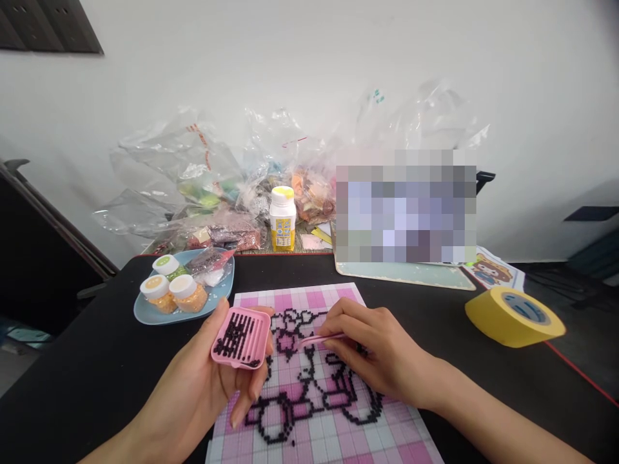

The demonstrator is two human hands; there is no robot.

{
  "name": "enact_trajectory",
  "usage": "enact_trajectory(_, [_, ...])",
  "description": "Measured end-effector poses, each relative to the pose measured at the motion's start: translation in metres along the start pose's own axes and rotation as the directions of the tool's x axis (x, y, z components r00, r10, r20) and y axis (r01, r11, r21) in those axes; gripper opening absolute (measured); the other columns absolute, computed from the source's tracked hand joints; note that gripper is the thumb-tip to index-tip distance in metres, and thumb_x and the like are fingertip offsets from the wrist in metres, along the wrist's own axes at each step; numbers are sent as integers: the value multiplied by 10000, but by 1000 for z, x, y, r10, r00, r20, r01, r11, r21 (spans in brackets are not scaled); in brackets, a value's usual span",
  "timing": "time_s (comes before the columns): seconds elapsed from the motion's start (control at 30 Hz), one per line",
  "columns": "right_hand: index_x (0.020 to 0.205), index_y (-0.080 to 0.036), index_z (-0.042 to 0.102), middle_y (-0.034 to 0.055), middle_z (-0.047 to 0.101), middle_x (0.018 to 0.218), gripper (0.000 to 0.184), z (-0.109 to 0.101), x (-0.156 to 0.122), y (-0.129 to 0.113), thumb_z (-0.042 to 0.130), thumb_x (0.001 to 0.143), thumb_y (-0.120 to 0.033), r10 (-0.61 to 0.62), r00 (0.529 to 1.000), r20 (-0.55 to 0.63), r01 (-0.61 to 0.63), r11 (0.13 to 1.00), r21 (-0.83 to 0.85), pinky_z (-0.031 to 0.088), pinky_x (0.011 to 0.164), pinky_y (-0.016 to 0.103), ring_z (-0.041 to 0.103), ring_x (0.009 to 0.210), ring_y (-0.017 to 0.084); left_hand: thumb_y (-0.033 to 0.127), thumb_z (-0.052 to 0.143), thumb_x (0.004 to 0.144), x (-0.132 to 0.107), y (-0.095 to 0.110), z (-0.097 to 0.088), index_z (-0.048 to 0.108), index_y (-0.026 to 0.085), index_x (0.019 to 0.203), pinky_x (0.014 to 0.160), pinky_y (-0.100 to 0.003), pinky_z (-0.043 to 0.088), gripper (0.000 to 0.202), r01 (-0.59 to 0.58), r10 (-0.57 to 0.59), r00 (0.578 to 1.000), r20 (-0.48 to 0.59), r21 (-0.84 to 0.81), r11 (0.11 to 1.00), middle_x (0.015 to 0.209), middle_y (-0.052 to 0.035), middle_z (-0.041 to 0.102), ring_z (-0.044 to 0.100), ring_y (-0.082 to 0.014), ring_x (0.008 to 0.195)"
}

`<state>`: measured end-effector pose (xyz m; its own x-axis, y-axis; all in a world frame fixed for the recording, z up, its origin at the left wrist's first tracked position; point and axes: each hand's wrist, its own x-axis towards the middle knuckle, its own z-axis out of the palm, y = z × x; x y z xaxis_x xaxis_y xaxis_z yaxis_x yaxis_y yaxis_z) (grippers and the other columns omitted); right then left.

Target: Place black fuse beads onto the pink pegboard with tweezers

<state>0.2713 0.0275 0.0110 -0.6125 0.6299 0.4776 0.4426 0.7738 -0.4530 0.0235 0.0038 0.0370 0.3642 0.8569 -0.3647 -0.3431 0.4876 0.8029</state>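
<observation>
My left hand (193,380) is wrapped round a small pink ridged tray (262,332), tilted toward me. Black fuse beads (232,338) lie in its grooves, mostly toward the left side. Pink tweezers (319,338) are pinched between the fingers and thumb of my right hand (377,341), their tips pointing left just above the board. Below both hands lies a pegboard (401,444) over a pink and white checked pattern. Black beads form outlines (275,441) on it, with rings and curved lines. Part of the design is hidden under my right hand.
At the left, a blue plate (145,316) carries several bead jars (184,293) and a bag. A white and yellow bottle (283,219) stands behind, before plastic bags (213,212). A blurred-out screen (406,212) and a yellow tape roll (493,319) are on the right.
</observation>
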Motion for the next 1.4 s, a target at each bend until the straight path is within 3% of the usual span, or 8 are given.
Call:
enact_trajectory(0.5, [1020, -171, 615, 60, 635, 900, 147, 0, 0, 0, 472, 988, -187, -4, 1000, 28, 5, 1000, -18, 481, 614, 242, 610, 740, 140, 527, 284, 993, -1, 1, 0, 744, 119, 824, 356, -152, 417, 637, 18, -18, 1000, -22, 17, 1000, 501, -58, 624, 472, -84, 346])
enact_trajectory(0.77, [1004, -178, 622, 47, 620, 874, 135, -11, -1, -1, 491, 980, -200, -15, 993, 114, 14, 1000, 4, 476, 608, 237, 596, 708, 125, 563, 306, 977, 0, 1, 0, 740, 121, 792, 357, -150, 407, 647, 27, -26, 1000, -17, 25, 999, 503, -60, 630, 486, -85, 352])
enact_trajectory(1.07, [955, -172, 629, 42, 616, 866, 136, -12, 0, -3, 496, 973, -197, -3, 989, 145, 2, 1000, 1, 440, 585, 242, 561, 677, 119, 596, 414, 936, 3, -1, -4, 747, 123, 831, 350, -150, 411, 588, 14, -14, 1000, -3, 0, 1000, 528, -68, 661, 520, -93, 364])
enact_trajectory(1.4, [957, -173, 642, 28, 598, 851, 113, -17, -2, -1, 536, 964, -209, 10, 989, 147, -15, 999, 34, 391, 560, 229, 502, 633, 101, 580, 363, 958, 0, -1, -3, 737, 110, 779, 352, -144, 419, 627, 37, -37, 999, 3, 0, 999, 511, -67, 646, 502, -82, 350])
